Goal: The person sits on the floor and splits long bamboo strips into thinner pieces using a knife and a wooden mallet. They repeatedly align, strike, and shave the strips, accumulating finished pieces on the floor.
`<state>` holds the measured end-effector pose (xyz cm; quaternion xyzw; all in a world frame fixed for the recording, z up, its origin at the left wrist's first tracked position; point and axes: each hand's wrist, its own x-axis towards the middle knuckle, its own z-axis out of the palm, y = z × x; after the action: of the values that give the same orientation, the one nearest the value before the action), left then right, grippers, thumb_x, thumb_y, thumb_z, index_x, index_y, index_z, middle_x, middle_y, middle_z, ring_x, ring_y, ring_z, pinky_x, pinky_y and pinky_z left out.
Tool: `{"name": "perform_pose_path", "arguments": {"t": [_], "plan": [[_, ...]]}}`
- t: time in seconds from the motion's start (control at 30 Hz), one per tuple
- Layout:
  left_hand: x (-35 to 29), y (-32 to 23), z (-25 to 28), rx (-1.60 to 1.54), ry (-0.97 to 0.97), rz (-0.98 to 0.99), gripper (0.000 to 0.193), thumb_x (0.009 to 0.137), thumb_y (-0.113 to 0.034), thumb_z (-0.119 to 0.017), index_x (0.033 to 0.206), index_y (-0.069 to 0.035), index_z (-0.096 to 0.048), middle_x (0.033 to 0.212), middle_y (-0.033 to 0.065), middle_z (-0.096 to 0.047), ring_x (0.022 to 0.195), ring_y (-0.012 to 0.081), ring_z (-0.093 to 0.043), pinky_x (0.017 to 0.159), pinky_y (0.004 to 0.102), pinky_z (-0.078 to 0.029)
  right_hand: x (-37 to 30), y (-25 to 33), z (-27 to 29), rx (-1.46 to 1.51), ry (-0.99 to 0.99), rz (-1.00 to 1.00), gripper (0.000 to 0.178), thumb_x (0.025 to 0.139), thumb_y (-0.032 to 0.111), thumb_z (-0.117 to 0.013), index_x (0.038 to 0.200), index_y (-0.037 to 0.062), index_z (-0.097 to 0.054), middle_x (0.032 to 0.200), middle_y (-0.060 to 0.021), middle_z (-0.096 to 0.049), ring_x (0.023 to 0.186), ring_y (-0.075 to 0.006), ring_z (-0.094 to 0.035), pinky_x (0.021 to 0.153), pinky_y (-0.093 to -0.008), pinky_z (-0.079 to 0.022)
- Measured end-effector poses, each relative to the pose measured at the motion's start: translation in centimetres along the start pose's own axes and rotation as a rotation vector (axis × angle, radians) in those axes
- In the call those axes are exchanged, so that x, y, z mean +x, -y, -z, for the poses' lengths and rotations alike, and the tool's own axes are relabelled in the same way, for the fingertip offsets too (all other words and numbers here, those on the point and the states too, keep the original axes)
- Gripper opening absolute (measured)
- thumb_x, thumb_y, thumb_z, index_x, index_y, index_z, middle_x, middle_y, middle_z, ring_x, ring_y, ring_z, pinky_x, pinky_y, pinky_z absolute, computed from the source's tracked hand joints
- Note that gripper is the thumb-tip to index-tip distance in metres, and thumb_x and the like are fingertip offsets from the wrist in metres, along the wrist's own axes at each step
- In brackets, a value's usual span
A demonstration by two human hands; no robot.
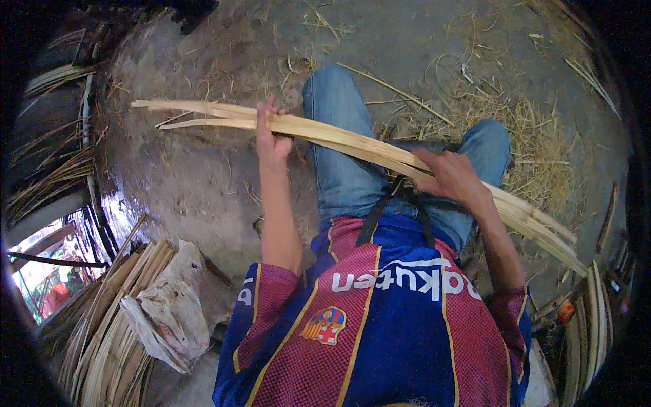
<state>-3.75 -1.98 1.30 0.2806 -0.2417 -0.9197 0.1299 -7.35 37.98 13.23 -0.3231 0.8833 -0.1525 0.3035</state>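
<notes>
Bundle of long pale bamboo strips (352, 142) held across the lap, long axis running from upper left to lower right; the far ends point left and splay apart slightly past the left hand, the near ends run off past the right knee toward the lower right. Strips bow gently along their length. Left hand (270, 139) grips the bundle near its left third, fingers (266, 117) curled over the top of the strips. Right hand (451, 178) clenched around the bundle mid-length, over the right thigh, knuckles up. Person seated, blue jeans (342, 169), red-and-blue jersey (380, 325), black strap (380, 210) at the waist. Under the legs a bare dirt floor (203, 176) with scattered dry shavings (529, 129) to the right. Lower left: stack of more split strips (102, 339) with a crumpled whitish sack (169, 312) lying on it. More strips lean at the lower right edge (593, 319).
</notes>
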Motion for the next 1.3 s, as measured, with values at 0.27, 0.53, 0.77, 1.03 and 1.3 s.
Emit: {"name": "perform_pose_path", "arguments": {"t": [0.27,0.53,0.77,1.03,1.3], "plan": [[0.0,1.8,0.6,-0.176,-0.100,-0.103,0.028,0.094,-0.038,-0.061,0.086,-0.013,-0.054,0.059,-0.0052,-0.038,0.055,0.0092,-0.039,0.058,0.0276,-0.043,0.2,0.0,-2.4,-0.173,-0.323,-0.106,0.078,0.071,0.022,-0.080,0.140,0.0183,-0.042,0.127,-0.0141,-0.055,0.121,-0.0343,-0.052,0.103,-0.0558,-0.037],[-0.6,1.4,-0.3,-0.212,-0.164,-0.113,0.034,0.093,-0.043,-0.061,0.091,-0.010,-0.056,0.058,-0.0049,-0.034,0.051,0.0077,-0.037,0.055,0.0257,-0.039,1.1,-0.7,-3.6,-0.215,-0.417,-0.084,0.070,0.071,0.013,-0.077,0.135,0.0180,-0.047,0.121,-0.0126,-0.057,0.115,-0.0353,-0.055,0.102,-0.0543,-0.039],[-0.5,1.9,-0.6,-0.176,-0.179,-0.123,0.032,0.090,-0.041,-0.066,0.092,-0.010,-0.056,0.056,-0.0050,-0.033,0.050,0.0081,-0.034,0.054,0.0252,-0.040,0.9,-0.3,-3.2,-0.164,-0.426,-0.102,0.073,0.071,0.009,-0.074,0.137,0.0241,-0.047,0.117,-0.0124,-0.057,0.105,-0.0352,-0.059,0.098,-0.0523,-0.042],[-3.5,0.8,-3.3,-0.122,-0.142,-0.049,0.057,0.085,-0.058,-0.064,0.111,-0.010,-0.052,0.087,0.0036,-0.053,0.080,0.0187,-0.054,0.081,0.0336,-0.046,0.3,-2.2,-3.0,-0.218,-0.559,0.020,0.062,0.070,0.009,-0.074,0.129,0.0230,-0.058,0.098,-0.0068,-0.061,0.083,-0.0306,-0.061,0.073,-0.0445,-0.045],[-5.5,-5.7,5.6,-0.156,-0.393,-0.333,0.069,0.097,-0.060,-0.037,0.140,-0.007,-0.039,0.134,0.0158,-0.049,0.121,0.0367,-0.050,0.105,0.0528,-0.039,-3.4,-6.0,0.1,-0.254,-0.640,0.132,0.055,0.067,0.008,-0.074,0.121,0.0180,-0.066,0.078,-0.0060,-0.055,0.069,-0.0247,-0.056,0.061,-0.0385,-0.043]]}}
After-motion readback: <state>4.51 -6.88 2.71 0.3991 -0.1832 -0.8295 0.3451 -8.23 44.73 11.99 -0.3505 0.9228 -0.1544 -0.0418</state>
